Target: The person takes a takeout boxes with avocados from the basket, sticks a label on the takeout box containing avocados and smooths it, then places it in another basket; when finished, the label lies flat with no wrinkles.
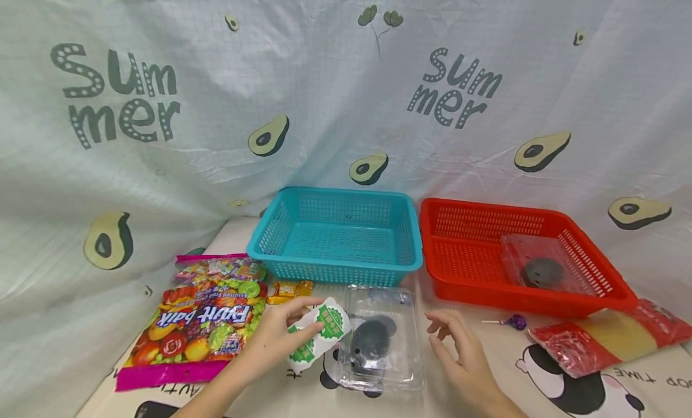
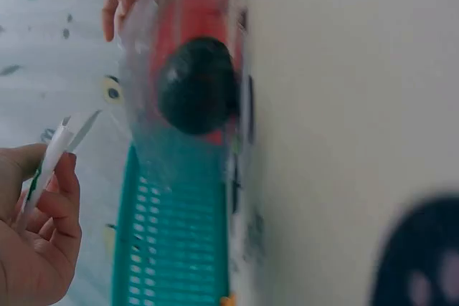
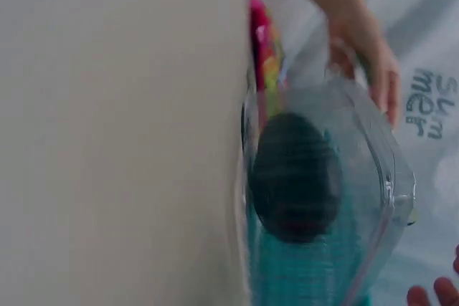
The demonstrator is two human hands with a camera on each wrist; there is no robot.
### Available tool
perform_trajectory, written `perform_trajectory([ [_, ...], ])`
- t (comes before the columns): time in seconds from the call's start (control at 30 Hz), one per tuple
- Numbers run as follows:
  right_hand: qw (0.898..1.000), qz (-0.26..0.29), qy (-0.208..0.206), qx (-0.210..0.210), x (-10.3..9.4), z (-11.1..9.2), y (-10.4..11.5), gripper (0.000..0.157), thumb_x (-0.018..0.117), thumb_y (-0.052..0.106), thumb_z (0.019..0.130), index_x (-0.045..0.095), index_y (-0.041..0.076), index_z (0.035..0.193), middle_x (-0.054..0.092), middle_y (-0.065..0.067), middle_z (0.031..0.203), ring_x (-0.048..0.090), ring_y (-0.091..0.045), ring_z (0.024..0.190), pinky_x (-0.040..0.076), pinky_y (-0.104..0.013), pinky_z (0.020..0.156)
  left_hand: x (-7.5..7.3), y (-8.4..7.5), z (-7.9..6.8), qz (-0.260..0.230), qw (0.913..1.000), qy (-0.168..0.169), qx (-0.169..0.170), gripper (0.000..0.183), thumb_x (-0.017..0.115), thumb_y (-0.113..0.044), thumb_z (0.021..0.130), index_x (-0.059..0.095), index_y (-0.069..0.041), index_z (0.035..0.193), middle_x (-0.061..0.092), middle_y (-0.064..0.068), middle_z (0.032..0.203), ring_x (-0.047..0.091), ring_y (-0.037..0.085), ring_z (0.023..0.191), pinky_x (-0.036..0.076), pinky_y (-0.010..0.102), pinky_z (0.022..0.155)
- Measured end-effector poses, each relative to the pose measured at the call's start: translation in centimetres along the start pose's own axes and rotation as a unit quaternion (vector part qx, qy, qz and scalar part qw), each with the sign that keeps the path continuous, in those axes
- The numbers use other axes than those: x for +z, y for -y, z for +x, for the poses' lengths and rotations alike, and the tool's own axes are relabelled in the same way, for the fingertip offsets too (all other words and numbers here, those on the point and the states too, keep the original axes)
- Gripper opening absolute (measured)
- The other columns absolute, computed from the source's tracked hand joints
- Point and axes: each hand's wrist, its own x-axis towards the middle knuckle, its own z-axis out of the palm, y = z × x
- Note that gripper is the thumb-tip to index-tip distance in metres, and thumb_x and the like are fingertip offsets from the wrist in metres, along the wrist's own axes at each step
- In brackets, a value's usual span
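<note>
In the head view my left hand (image 1: 278, 334) pinches a torn white label with green print (image 1: 331, 322) between thumb and fingers, over the left edge of a clear plastic box (image 1: 402, 346). The box lies on the table, and inside it sits a dark, egg-shaped thing (image 1: 373, 340). My right hand (image 1: 456, 352) is just right of the box, fingers loosely bent and holding nothing. From the left wrist view, the label (image 2: 44, 170) appears edge-on in the left hand (image 2: 43, 227). The right wrist view shows only fingertips of the right hand (image 3: 441, 293).
Behind the box stand a turquoise basket (image 1: 335, 269) and a red basket (image 1: 519, 295), the red one with another clear box (image 1: 513, 250) inside. A fruit candy bag (image 1: 200, 322) and an orange wrapper (image 1: 289, 290) lie left; a lollipop (image 1: 516, 322) and a red packet (image 1: 589, 346) lie right.
</note>
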Motion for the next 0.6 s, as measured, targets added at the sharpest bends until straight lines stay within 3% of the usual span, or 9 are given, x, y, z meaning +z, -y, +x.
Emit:
perform_trajectory([
  [0.13, 0.999, -0.024, -0.001, -0.049, -0.6, 1.1, 2.2, 0.044, 0.06, -0.007, 0.072, 0.054, 0.007, 0.113, 0.053, 0.001, 0.099, 0.048, -0.007, 0.082, 0.04, -0.017, 0.072, -0.2, -2.5, -0.5, -0.016, 0.9984, 0.002, 0.055, 0.031, 0.066, -0.033, 0.077, 0.063, -0.02, 0.105, 0.062, -0.011, 0.073, 0.044, -0.001, 0.057, 0.041, 0.016, 0.051],
  [0.23, 0.996, -0.014, 0.017, -0.085, -0.5, 1.4, 4.0, 0.038, 0.061, -0.001, 0.075, 0.055, 0.007, 0.112, 0.055, -0.001, 0.1, 0.048, -0.008, 0.086, 0.041, -0.017, 0.072, 0.2, -4.1, -1.2, -0.044, 0.994, 0.024, 0.097, 0.026, 0.066, -0.03, 0.079, 0.063, -0.02, 0.103, 0.065, -0.01, 0.079, 0.048, -0.003, 0.064, 0.045, 0.016, 0.056],
  [0.37, 0.991, 0.008, 0.048, -0.122, 0.1, 1.6, 5.9, 0.033, 0.063, 0.006, 0.078, 0.056, 0.006, 0.111, 0.056, -0.002, 0.102, 0.05, -0.009, 0.092, 0.043, -0.019, 0.072, 1.1, -5.2, -2.1, -0.071, 0.9841, 0.06, 0.151, 0.021, 0.065, -0.026, 0.08, 0.064, -0.018, 0.099, 0.065, -0.009, 0.08, 0.047, -0.005, 0.063, 0.045, 0.015, 0.053],
  [0.47, 0.991, 0.014, 0.065, -0.118, 0.7, 1.7, 6.7, 0.035, 0.065, 0.006, 0.077, 0.057, 0.008, 0.111, 0.056, 0.0, 0.103, 0.05, -0.009, 0.092, 0.043, -0.018, 0.072, 1.6, -5.5, -2.3, -0.073, 0.9805, 0.068, 0.169, 0.019, 0.064, -0.026, 0.08, 0.064, -0.018, 0.097, 0.064, -0.009, 0.078, 0.04, -0.004, 0.058, 0.04, 0.014, 0.046],
  [0.6, 0.99, 0.026, 0.077, -0.118, 1.5, 1.8, 7.1, 0.035, 0.066, 0.004, 0.075, 0.058, 0.01, 0.109, 0.057, 0.001, 0.1, 0.05, -0.007, 0.087, 0.042, -0.014, 0.069, 2.0, -5.6, -2.6, -0.083, 0.9797, 0.076, 0.166, 0.017, 0.064, -0.026, 0.081, 0.064, -0.017, 0.095, 0.066, -0.008, 0.082, 0.047, -0.003, 0.062, 0.044, 0.016, 0.05],
])
